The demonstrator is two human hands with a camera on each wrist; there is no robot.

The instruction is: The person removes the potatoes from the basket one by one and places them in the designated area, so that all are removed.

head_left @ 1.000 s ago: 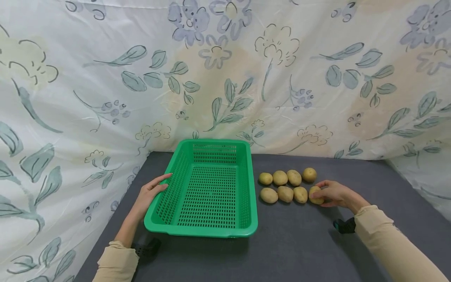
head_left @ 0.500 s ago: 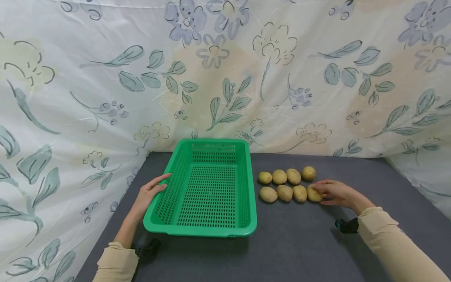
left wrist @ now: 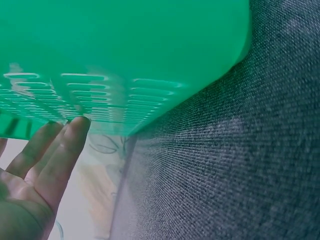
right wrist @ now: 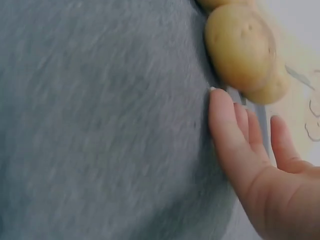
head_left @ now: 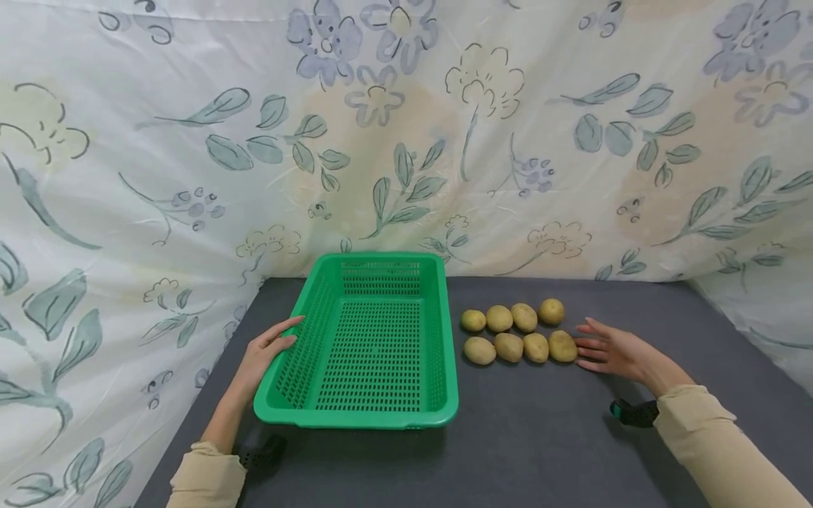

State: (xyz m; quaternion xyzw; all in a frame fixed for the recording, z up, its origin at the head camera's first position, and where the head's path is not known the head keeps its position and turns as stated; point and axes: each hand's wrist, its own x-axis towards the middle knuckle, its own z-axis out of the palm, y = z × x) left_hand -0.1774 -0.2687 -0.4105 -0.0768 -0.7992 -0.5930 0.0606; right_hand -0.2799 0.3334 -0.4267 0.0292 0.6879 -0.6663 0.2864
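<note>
My left hand (head_left: 259, 360) lies at the left side of a green plastic basket (head_left: 356, 418), some digits over its rim. In the left wrist view, the straight fingers (left wrist: 65, 155) meet the slotted outer wall. Several potatoes stand in two rows right of the basket. At the right end of the front row is a potato (head_left: 562, 346), with my right hand (head_left: 625, 356) just beside it, fingers spread and holding nothing. The right wrist view has the fingertips close to that potato (right wrist: 240, 47); whether they touch it I cannot tell.
A dark grey cloth (head_left: 508, 437) covers the table. Behind it and along the left hangs a floral sheet (head_left: 394, 141). The back row ends at the right in a rounder potato (head_left: 551, 311), set slightly apart from its neighbours. Each wrist carries a black device (head_left: 634, 413).
My right hand has let go of the end potato in the front row and drawn back to the right, its fingers spreading. The left hand stays at the basket. The head view has shifted slightly.
</note>
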